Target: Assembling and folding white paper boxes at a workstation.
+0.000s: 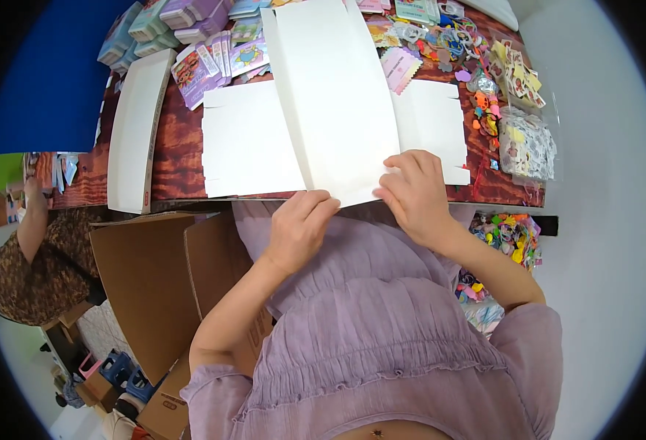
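Observation:
A long white cardboard box blank (341, 103) runs away from me over the table, its sides creased up slightly. Its near end reaches the table's front edge. My left hand (301, 226) pinches the near left corner between thumb and fingers. At the near right corner, my right hand (417, 196) grips the same blank, with its fingers curled over the side. Under the blank, a flat white card panel (250, 139) with notched edges sticks out on the left. Another white panel (433, 128) shows on the right.
A shallow white box (136, 139) lies at left. Behind are stacked pastel cases (191, 11) and printed packets (202, 70). Small trinkets (459, 44) and a clear bag of stickers (528, 147) lie right. A large brown carton (143, 286) stands below the table; another person (44, 257) is at far left.

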Available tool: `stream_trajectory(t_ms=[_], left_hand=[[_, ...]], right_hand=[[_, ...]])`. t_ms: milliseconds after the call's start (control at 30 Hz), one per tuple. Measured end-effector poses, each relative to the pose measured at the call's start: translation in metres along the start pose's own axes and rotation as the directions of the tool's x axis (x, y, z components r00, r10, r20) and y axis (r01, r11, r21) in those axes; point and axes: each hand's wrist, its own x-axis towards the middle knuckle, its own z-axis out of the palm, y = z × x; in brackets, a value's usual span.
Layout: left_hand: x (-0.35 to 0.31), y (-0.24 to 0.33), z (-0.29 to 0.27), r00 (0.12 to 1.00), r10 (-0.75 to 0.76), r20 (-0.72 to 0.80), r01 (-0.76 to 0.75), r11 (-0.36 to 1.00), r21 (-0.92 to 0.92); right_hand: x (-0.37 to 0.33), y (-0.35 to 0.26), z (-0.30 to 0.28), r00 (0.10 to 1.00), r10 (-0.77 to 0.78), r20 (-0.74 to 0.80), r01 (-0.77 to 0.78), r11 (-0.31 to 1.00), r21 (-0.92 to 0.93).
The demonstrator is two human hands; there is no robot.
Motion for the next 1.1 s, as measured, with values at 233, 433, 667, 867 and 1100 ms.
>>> stream_trajectory(t_ms=[233, 433, 667, 867, 1100], left_hand=[[0.007, 0.009, -0.011, 0.987, -0.146, 0.069, 0.153, 0.983, -0.1], [0.016, 0.034, -0.015, 0.927, -0.324, 0.19, 0.329, 0.944, 0.006], [0.007, 0.028, -0.019, 0.939, -0.291, 0.183, 0.294, 0.956, 0.012], [0.004, 0.047, -0.02, 0.888, -0.453, -0.082, 0.439, 0.887, -0.142], [0.012, 0.041, -0.013, 0.427, -0.838, 0.34, 0.572, -0.041, -0.819]], right_hand=[[-0.006, -0.014, 0.003, 0.995, -0.096, -0.002, 0.096, 0.992, -0.079], [-0.004, -0.011, 0.018, 0.989, -0.099, 0.108, 0.096, 0.995, 0.036], [0.0, -0.016, 0.01, 0.983, -0.072, 0.168, 0.067, 0.997, 0.034], [0.0, -0.015, 0.009, 0.977, -0.18, 0.11, 0.19, 0.978, -0.087], [-0.006, -0.025, 0.017, 0.95, -0.311, -0.033, 0.305, 0.946, -0.113]])
